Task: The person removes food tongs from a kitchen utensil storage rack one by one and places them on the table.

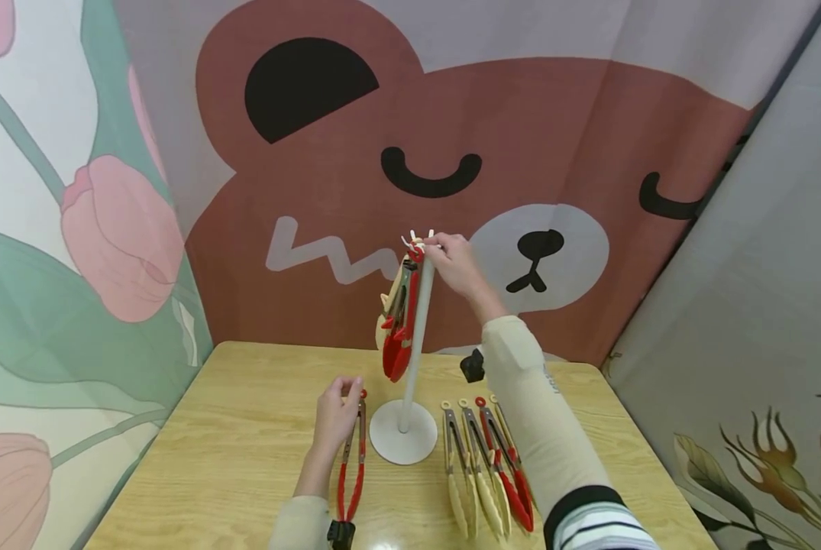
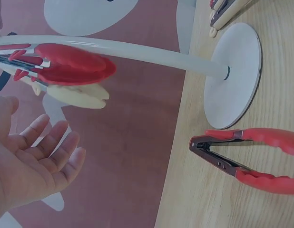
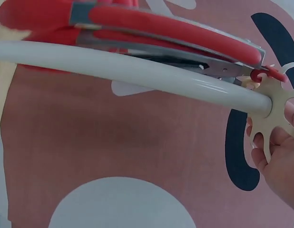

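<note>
The right hand [image 1: 457, 266] is raised to the top of a white stand [image 1: 418, 328] and grips its hook crown [image 3: 279, 97], with the fingers curled around the crown's edge, as the right wrist view confirms. The left hand [image 1: 334, 412] holds nothing; its fingers are loosely bent and parted, palm exposed in the left wrist view, in the air near the stand. From the hooks hang red kitchen tongs [image 2: 75, 66] and, beside them, cream kitchen tongs [image 2: 78, 96], heads downward along the pole (overlap prevents an exact count). The stand's round base [image 1: 417, 451] rests on a wood-grain table [image 1: 245, 428]. Just to the base's left, near the left hand but apart from it, lies a separate red pair [image 2: 268, 183], its arms spread in a narrow V. To the base's right, four tongs lie in a row, ring ends toward the far edge: a first cream pair [image 1: 460, 496], a second cream pair [image 1: 489, 496], a red-tipped pair [image 1: 513, 496] and a further cream-ringed pair [image 1: 502, 416], the last partly covered by the right sleeve [image 1: 541, 405]. Behind the table hangs a bear-print curtain [image 1: 520, 137]; a tulip-print curtain [image 1: 121, 244] borders the left side.
</note>
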